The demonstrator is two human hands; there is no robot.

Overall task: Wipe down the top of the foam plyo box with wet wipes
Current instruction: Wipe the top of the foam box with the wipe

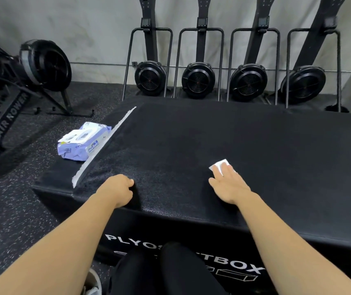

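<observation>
White wipe sits under the spread right hand on the black box; left hand rests curled, empty.

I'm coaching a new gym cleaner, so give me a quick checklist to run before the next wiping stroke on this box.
1. The white folded wet wipe lies flat under the straight fingers of the right hand: ok.
2. The black foam plyo box top has nothing lying in the wipe's path: ok.
3. The left hand rests on the top near the front edge, fingers curled, holding nothing: ok.
4. The purple-and-white wipes pack sits left of the top, off the surface to wipe: ok.
5. Wipe damp enough for another pass: cannot tell.
</observation>
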